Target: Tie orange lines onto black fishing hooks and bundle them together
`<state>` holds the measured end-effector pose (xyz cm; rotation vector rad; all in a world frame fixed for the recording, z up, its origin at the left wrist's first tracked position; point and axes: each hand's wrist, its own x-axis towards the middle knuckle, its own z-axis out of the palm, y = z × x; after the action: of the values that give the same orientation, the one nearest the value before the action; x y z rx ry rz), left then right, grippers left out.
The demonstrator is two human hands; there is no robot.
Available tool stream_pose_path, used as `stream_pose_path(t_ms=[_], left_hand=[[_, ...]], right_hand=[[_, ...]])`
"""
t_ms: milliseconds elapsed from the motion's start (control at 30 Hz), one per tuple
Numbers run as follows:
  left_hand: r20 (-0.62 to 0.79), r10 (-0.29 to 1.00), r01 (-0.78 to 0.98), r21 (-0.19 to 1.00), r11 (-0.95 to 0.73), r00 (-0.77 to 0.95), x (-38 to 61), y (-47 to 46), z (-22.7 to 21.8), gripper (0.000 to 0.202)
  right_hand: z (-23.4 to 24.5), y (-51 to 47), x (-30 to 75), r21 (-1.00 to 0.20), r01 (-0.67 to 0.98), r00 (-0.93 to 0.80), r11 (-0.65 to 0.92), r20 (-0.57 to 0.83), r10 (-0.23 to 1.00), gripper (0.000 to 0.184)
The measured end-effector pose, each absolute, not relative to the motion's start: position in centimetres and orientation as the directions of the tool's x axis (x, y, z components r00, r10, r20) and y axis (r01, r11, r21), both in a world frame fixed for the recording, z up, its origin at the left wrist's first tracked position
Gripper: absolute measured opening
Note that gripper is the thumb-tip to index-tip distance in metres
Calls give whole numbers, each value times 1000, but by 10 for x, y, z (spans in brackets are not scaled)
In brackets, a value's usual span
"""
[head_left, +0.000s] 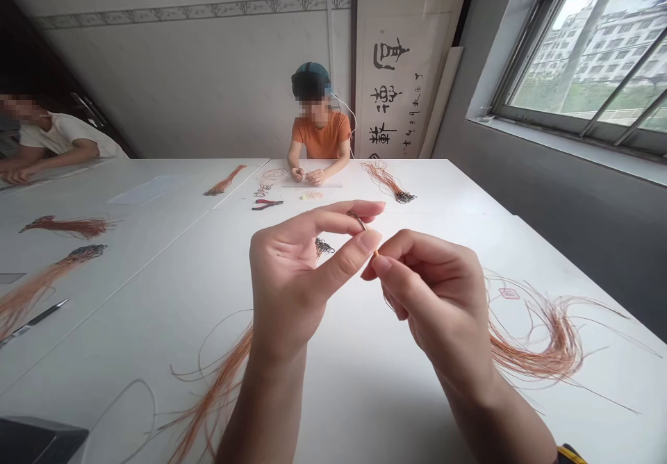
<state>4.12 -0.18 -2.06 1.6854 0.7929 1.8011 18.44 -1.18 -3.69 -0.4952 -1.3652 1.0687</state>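
Observation:
My left hand [307,269] is raised over the table, its thumb and fingers pinching a dark metal fishing hook [358,219] whose curved end sticks up. Close beside it, my right hand [432,283] is closed, thumb against forefinger, on a small bit of orange line [376,253] at the hook's lower end. Most of that line is hidden by the fingers. Behind my left hand, dark hooks [324,247] show at the end of a bundle of orange lines [224,380]. Another loose bundle [552,346] curls on the table beyond my right wrist.
Across the white table [354,394] sits a person in an orange shirt [320,134]; another person [67,137] is at far left. Red-handled pliers [267,204], more line bundles [388,183] and a pen [36,321] lie about. A dark box [42,440] stands at lower left.

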Motion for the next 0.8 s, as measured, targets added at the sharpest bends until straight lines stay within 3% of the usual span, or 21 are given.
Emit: stream_pose_path(t_ms=[800], left_hand=[[663,745,-41,744,-666,-67,43,-1,-22,10]], right_hand=[[-35,-12,187,-833,-279,-137,478,527,839,27]])
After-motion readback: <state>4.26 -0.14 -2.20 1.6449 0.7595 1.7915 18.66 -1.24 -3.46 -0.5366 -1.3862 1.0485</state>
